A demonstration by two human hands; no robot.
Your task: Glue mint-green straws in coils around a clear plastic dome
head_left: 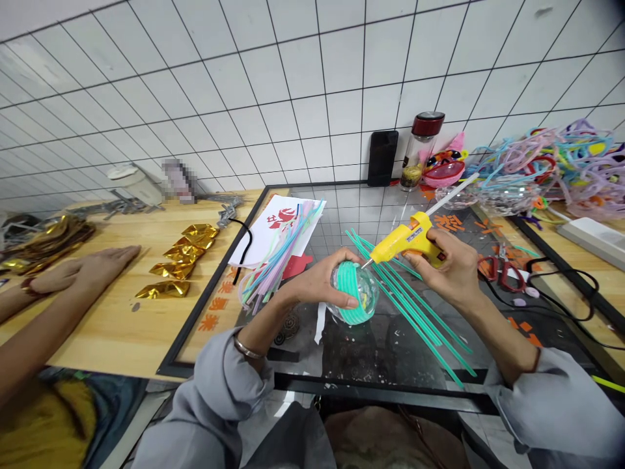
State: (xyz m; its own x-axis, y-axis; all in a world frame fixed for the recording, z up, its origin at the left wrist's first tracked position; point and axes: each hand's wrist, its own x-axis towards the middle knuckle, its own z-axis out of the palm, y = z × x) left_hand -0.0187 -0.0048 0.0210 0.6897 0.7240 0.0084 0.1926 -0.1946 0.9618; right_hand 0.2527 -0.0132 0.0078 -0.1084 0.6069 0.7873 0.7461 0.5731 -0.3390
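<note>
My left hand (325, 280) is closed around a clear round bowl (370, 299) that is partly wrapped in green strips (348, 286). In my right hand (452, 267) is a yellow glue gun (400, 242), with a white glue stick (452, 194) poking out of its back. The gun's nozzle points down at the bowl's upper edge, close to the green strips; whether it touches cannot be told. Several loose green strips (415, 306) lie on the dark glass panel to the right of the bowl.
Pastel strips (280, 254) lie across white paper (266, 225). Red scissors (508, 270) and a black cord (561, 296) are at right. Behind stand a phone (383, 158) and a glass bottle (418, 153). Another person's hands (92, 270) rest at left near gold foil pieces (188, 251).
</note>
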